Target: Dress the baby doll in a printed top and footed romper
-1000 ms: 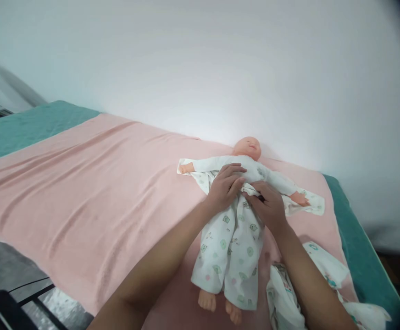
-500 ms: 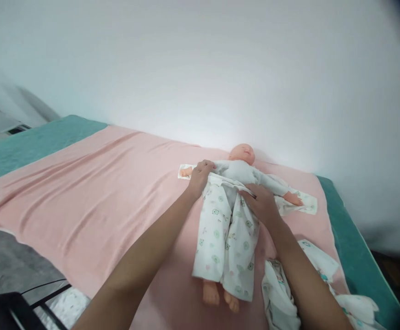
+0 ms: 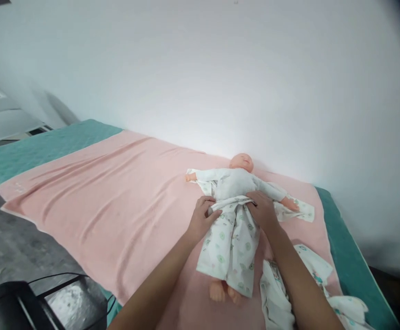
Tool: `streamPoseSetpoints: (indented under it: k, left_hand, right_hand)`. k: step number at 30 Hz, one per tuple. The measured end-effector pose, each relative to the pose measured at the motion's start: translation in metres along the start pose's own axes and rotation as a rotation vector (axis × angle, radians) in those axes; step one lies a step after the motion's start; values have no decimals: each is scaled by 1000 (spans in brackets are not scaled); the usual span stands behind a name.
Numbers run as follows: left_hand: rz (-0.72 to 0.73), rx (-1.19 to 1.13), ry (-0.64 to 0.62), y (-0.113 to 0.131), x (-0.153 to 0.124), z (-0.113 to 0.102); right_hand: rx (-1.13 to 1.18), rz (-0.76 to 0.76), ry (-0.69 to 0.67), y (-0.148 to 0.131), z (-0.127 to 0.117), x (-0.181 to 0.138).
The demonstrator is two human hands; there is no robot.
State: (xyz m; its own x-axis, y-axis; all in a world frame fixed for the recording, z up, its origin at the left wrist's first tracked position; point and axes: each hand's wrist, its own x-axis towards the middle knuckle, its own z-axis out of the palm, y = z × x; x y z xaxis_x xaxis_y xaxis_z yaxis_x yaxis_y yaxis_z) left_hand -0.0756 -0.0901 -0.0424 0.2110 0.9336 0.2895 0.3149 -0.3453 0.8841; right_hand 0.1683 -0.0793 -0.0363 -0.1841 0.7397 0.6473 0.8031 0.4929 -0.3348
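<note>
**A:** What is cut off nearest to us?

**B:** Both forearms run out past the lower edge. At the near left a black object (image 3: 10,307) is cropped by the corner and too dark to name. At the near right a crumpled cloth (image 3: 279,298) lies on the pink towel (image 3: 117,201), partly behind the right forearm and partly out of frame.

**A:** Where is the doll?

**B:** The doll (image 3: 234,183) lies on its back on the right part of the towel, head far and bare feet (image 3: 220,291) near. Its printed trousers (image 3: 230,247) hide the legs, so only the feet show below the hems.

**A:** And the hands?

**B:** The left hand (image 3: 202,220) is at the left end of the waistband. Its fingers are curled under the bunched edge and the thumb lies on top, so it is closed on the fabric. The right hand (image 3: 263,211) lies over the right end of the waistband, back upward and fingers bent down onto it. The palm side is hidden, so I cannot tell whether it pinches the cloth or only presses on it.

**A:** Farther back?

**B:** The doll's arms are spread over a printed cloth (image 3: 301,213), which is mostly hidden under its body. A teal cover (image 3: 48,146) shows beyond the towel at the left and right, and then comes the bare wall (image 3: 220,68).
</note>
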Motion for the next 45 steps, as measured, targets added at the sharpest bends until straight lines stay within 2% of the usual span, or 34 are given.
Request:
streamPoseSetpoints:
  k: [6, 10, 14, 18, 23, 26, 29, 35, 37, 42, 45]
  left_hand:
    - [42, 68, 17, -12, 13, 6]
    - [64, 70, 27, -15, 17, 8]
    - [72, 47, 0, -12, 23, 8]
    - [43, -37, -86, -9, 36, 8]
    - [63, -139, -204, -7, 56, 12]
    - [51, -153, -217, -8, 67, 17]
    - [36, -200, -216, -10, 77, 23]
    - [98, -242, -183, -19, 89, 31]
    - [97, -253, -178, -22, 89, 31]
    - [34, -311, -286, -23, 87, 32]
    - [139, -208, -234, -25, 84, 31]
  right_hand:
    - [-118, -129, 36, -12, -11, -17]
    - [-142, -109, 70, -19, -16, -32]
    - [-147, 77, 59, -17, -20, -38]
    - [-141, 271, -16, 1, -23, -36]
    - [135, 430, -88, 17, -23, -34]
    - [329, 515, -87, 20, -20, -33]
    - [411, 579, -70, 24, -16, -31]
    - [334, 523, 29, 31, -10, -24]
    - [360, 507, -8, 31, -10, -22]
    - [397, 561, -106, 32, -10, -16]
    - [371, 533, -81, 31, -11, -18]
